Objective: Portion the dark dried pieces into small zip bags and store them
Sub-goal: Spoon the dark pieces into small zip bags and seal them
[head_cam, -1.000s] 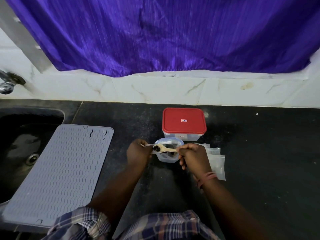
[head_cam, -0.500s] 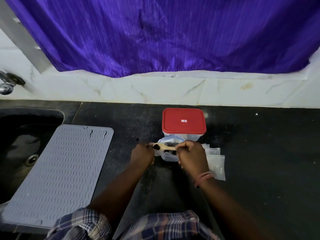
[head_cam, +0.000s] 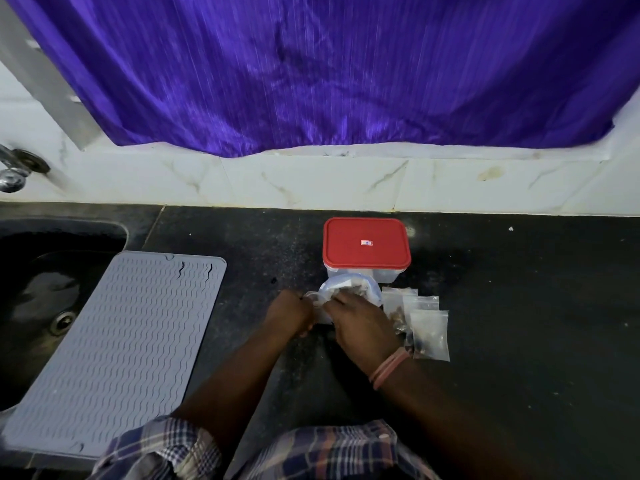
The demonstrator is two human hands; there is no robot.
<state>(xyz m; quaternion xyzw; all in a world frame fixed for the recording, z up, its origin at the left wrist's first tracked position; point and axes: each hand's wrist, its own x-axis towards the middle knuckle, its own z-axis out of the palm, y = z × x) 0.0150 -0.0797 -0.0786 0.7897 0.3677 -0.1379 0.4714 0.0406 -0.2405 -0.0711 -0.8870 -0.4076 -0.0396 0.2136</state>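
Head view: near the middle of the counter (head_cam: 519, 306), just before the red-lidded box (head_cam: 367, 247), the left hand (head_cam: 289, 315) and right hand (head_cam: 360, 323) both pinch a small zip bag (head_cam: 320, 303). It seems the filling step. Filled bags (head_cam: 422, 327) lie beside the right hand. Next I expect sealing, which needs an even press along the zip.

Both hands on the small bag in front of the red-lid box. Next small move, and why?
Probably press the zip shut, then lay it with the filled bags to the right. Left hand and right hand both pinch the small zip bag at its top, no spoon shows, and the red-lidded container is closed.
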